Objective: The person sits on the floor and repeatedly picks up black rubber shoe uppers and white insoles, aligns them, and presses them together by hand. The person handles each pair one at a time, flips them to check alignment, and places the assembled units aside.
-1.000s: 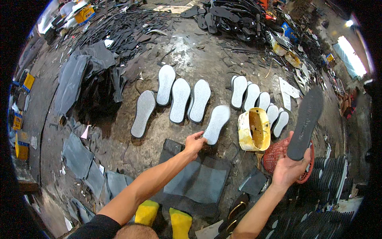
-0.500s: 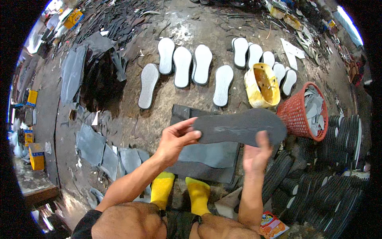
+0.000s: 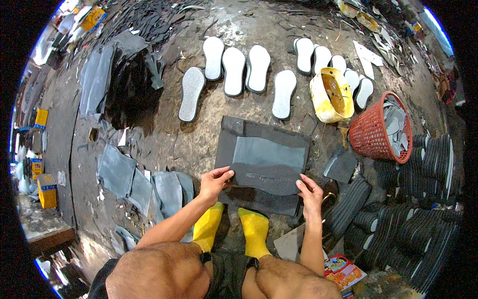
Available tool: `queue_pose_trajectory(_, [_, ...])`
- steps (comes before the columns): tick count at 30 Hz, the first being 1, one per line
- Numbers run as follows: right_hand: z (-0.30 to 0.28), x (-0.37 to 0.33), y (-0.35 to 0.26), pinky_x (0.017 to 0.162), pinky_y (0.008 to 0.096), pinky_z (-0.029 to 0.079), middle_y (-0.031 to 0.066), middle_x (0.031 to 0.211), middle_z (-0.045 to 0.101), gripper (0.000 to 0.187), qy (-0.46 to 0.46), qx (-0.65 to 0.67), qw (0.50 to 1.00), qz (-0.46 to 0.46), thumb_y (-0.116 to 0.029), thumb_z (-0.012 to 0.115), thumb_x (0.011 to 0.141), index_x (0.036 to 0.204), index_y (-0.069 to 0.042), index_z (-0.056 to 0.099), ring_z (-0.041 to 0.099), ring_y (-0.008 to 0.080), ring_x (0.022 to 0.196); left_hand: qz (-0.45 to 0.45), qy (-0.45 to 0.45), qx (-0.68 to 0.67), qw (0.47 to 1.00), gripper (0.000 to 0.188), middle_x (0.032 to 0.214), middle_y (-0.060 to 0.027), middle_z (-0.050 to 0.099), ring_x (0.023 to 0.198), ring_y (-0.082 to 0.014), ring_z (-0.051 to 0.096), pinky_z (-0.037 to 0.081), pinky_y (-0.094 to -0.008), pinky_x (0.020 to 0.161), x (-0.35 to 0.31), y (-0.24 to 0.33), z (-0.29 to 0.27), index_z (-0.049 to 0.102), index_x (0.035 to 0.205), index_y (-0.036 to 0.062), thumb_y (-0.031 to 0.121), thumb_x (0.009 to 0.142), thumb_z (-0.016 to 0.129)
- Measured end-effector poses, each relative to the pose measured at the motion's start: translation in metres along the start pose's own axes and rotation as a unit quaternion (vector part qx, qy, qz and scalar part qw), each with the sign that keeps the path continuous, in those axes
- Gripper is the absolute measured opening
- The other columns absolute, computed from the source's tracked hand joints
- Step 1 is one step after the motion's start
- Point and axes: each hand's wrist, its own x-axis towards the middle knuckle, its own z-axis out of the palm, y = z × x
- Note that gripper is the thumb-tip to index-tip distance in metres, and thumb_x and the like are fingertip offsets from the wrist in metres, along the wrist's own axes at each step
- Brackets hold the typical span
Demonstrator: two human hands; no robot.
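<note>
A dark grey shoe sole [image 3: 266, 178] lies lengthwise across a blue-grey sheet [image 3: 269, 151], partly covering it. My left hand [image 3: 214, 184] pinches its left end between thumb and fingers. At the opposite end, the thumb and fingers of my right hand [image 3: 310, 193] grip the edge. Beneath the sheet is a dark flat mat [image 3: 226, 137] on the ground in front of my yellow-socked feet. Whether the sole rests fully flat on the sheet, I cannot tell.
Several white-topped soles [image 3: 234, 72] lie beyond the mat. A yellow cut-open container [image 3: 318, 102] with brownish contents and a red basket [image 3: 366, 132] of grey scraps stand right. Stacked dark soles [image 3: 428, 224] fill the lower right; grey sheets [image 3: 117, 169] lie left.
Both hands have brought the sole down and toward me, onto the sheet. My right hand has gone from blurred beside the sole's wide end to gripping its right end.
</note>
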Motion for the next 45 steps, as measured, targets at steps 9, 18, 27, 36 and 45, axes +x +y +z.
queue_pose_trajectory(9, [-0.010,0.013,0.013,0.071,0.0304,0.059,0.0103,0.112,0.072,0.038,-0.040,-0.044,0.998,-0.008,-0.003,0.078,0.084,0.122,-0.003,0.072,0.067,0.0155,0.089,0.175,0.043,0.348,0.920,0.033,0.091,-0.0091,0.074,0.078,-0.0111,0.064,0.051,-0.0269,0.071,-0.001,-0.006,-0.006,0.075,0.115,0.0023,0.020,0.088,0.078])
queue_pose_trajectory(18, [-0.010,0.015,0.019,0.070,0.0302,0.060,0.0110,0.111,0.072,0.038,-0.033,-0.032,0.999,-0.012,-0.006,0.080,0.084,0.121,-0.002,0.072,0.069,0.0165,0.090,0.217,0.081,0.376,0.897,0.030,0.090,-0.0157,0.074,0.076,-0.0209,0.071,0.055,-0.0320,0.073,0.000,-0.015,-0.003,0.075,0.110,0.0004,0.019,0.087,0.076])
queue_pose_trajectory(27, [-0.012,0.020,0.027,0.075,0.0284,0.058,0.0110,0.105,0.075,0.037,-0.033,-0.067,0.997,-0.024,-0.005,0.082,0.081,0.117,0.000,0.073,0.070,0.0165,0.088,0.208,0.093,0.395,0.890,0.031,0.109,-0.0153,0.071,0.088,-0.0256,0.070,0.056,-0.0358,0.078,-0.006,-0.010,0.005,0.074,0.116,0.0040,0.015,0.087,0.075])
queue_pose_trajectory(36, [-0.001,0.010,0.004,0.089,0.0393,0.055,0.0147,0.107,0.076,0.034,0.021,-0.294,0.950,-0.101,-0.022,0.087,0.075,0.106,-0.009,0.080,0.072,0.0302,0.097,0.486,-0.238,0.628,0.559,0.044,0.147,-0.0128,0.048,0.137,-0.0338,0.044,0.037,-0.0494,0.112,0.010,0.009,0.042,0.066,0.127,0.0158,0.024,0.084,0.073])
queue_pose_trajectory(45, [-0.012,-0.014,0.005,0.079,0.0268,0.049,0.0022,0.103,0.068,0.035,0.223,0.040,0.972,-0.058,-0.021,0.070,0.096,0.125,-0.003,0.067,0.059,0.0116,0.086,0.290,-0.312,0.490,0.761,0.041,0.135,-0.0132,0.061,0.127,-0.0298,0.056,0.044,-0.0437,0.107,0.004,0.055,0.035,0.068,0.128,0.0133,0.023,0.088,0.074])
